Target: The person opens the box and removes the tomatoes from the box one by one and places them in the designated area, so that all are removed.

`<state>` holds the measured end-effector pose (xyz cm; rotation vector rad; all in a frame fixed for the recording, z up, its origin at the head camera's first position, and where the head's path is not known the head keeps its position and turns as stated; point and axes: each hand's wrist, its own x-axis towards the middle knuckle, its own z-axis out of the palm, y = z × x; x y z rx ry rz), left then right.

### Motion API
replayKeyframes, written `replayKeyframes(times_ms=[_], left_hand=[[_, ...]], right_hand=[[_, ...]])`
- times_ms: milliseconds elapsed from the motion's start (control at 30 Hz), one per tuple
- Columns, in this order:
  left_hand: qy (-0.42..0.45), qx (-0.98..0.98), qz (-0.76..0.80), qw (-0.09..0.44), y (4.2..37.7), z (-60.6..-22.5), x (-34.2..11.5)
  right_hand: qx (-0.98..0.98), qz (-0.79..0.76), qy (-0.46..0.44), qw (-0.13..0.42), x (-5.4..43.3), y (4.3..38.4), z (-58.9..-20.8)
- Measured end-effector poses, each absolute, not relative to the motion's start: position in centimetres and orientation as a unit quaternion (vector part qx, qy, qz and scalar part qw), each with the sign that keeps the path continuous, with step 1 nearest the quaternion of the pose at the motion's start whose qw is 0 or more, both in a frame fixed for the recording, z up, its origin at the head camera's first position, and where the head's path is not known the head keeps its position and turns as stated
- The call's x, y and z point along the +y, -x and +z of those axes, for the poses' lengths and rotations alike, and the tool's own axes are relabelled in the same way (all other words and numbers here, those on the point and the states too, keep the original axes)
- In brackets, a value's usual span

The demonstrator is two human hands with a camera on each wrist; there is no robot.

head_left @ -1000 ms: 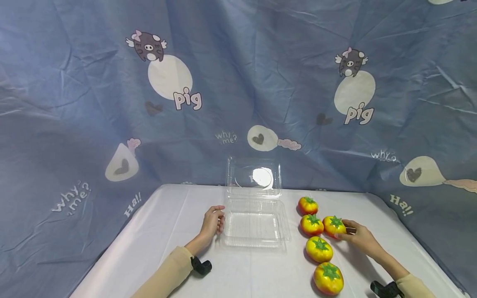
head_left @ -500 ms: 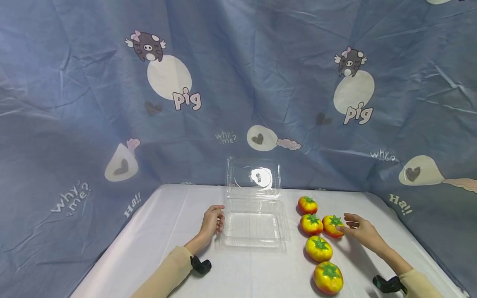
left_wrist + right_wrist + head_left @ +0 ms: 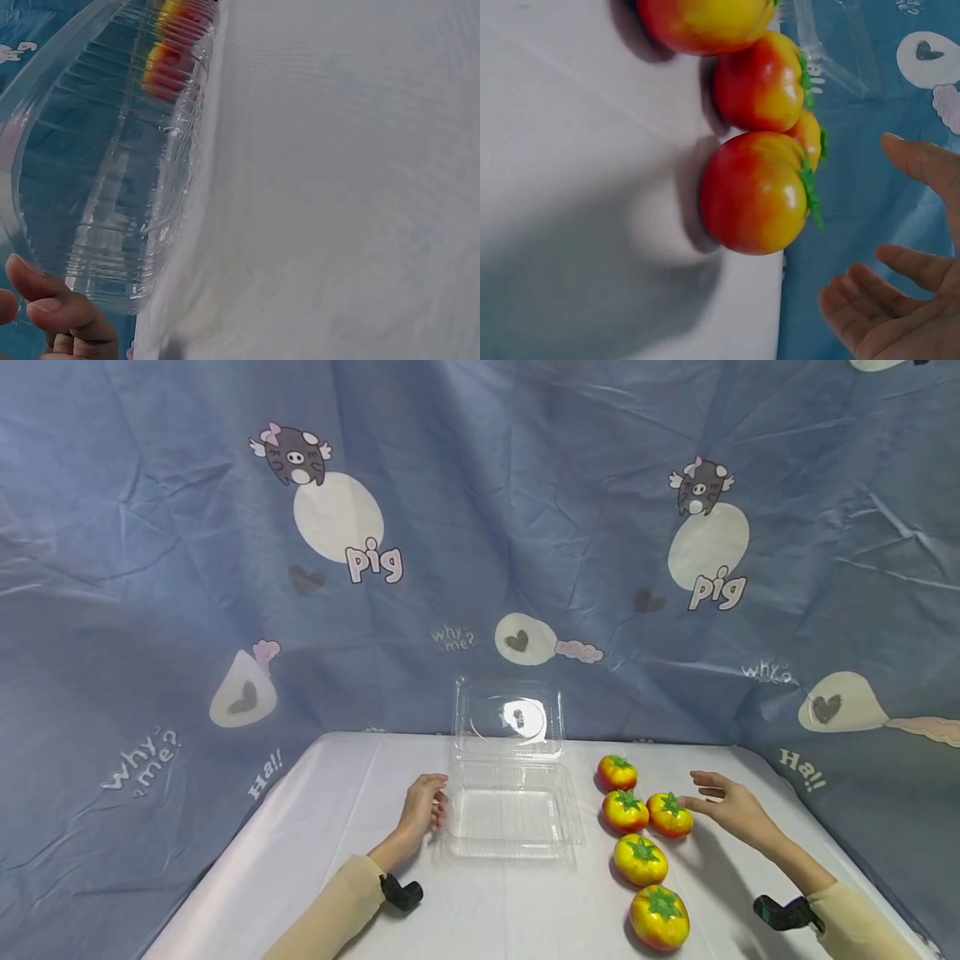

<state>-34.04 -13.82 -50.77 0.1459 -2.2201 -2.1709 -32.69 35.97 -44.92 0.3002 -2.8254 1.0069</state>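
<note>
A clear plastic clamshell container [image 3: 513, 846] stands with its lid [image 3: 487, 727] raised at the back. My left hand [image 3: 422, 810] is at its left side, fingers loosely bent and holding nothing; contact cannot be told. On the right, several red-and-yellow fruits with green leafy tops, resembling persimmons, lie on the table. My right hand [image 3: 731, 810] hovers beside the rightmost persimmon [image 3: 670, 815], thumb and fingers spread. In the right wrist view that persimmon [image 3: 754, 195] sits on the cloth, apart from the hand [image 3: 900, 300].
The other persimmons form a rough column, from the far persimmon [image 3: 617, 772] to the near persimmon [image 3: 659, 917]. White cloth covers the table [image 3: 480, 910]. A blue printed curtain [image 3: 420, 485] hangs behind it and along both sides.
My right hand has let go of the rightmost persimmon and drawn up and away to the right, fingers opening. That persimmon stays beside the others. My left hand has hardly moved.
</note>
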Motion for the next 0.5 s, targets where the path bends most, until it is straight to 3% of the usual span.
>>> replayKeyframes(times_ms=[233,500], left_hand=[[-0.06,-0.726,-0.685,0.015,34.2,-50.2,-14.9],[-0.053,-0.805,-0.591,0.022,34.7,-46.9,-16.6]], right_hand=[[-0.933,0.326,-0.129,0.077,35.3,32.7,-43.3],[-0.941,0.3,-0.14,0.069,34.7,32.8,-40.6]])
